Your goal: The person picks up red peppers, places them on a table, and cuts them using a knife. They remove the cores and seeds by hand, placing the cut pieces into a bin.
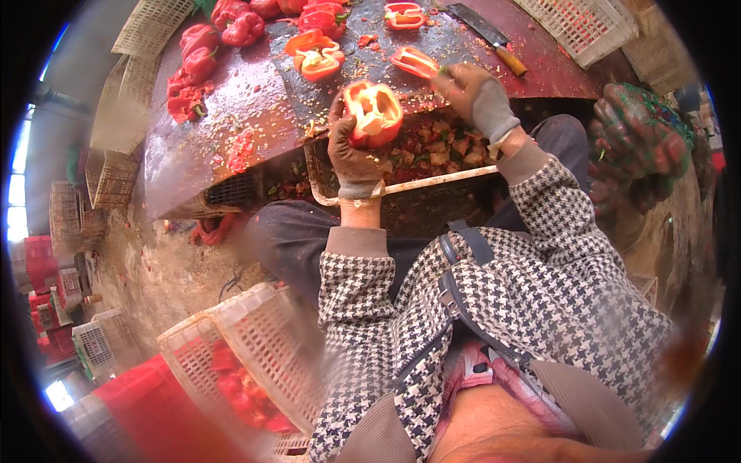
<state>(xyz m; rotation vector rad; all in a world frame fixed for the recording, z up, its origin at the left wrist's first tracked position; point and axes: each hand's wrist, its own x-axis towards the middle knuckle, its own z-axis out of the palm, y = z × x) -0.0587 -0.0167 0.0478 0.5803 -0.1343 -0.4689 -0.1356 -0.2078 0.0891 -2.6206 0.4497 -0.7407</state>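
My left hand (354, 151), in a soiled work glove, grips a cut red bell pepper (386, 130), its hollow inside and pale ribs facing up. My right hand (477, 95), gloved in grey, has its fingertips at the near end of another cut red pepper piece (412, 61); whether they grip it is not clear. Further left on the worktable (272, 95) lies an opened pepper (317, 62) with its seed core showing. One more pepper half (404, 16) rests at the far side. A cleaver (477, 24) with a wooden handle lies to the right.
Whole red peppers (200, 49) are heaped at the table's left. Below the table edge, a container of pepper scraps (443, 144) sits behind a rusty metal bar (440, 180). A plastic crate (266, 347) with red pepper pieces stands at lower left. Filled green mesh sacks (642, 139) are at right.
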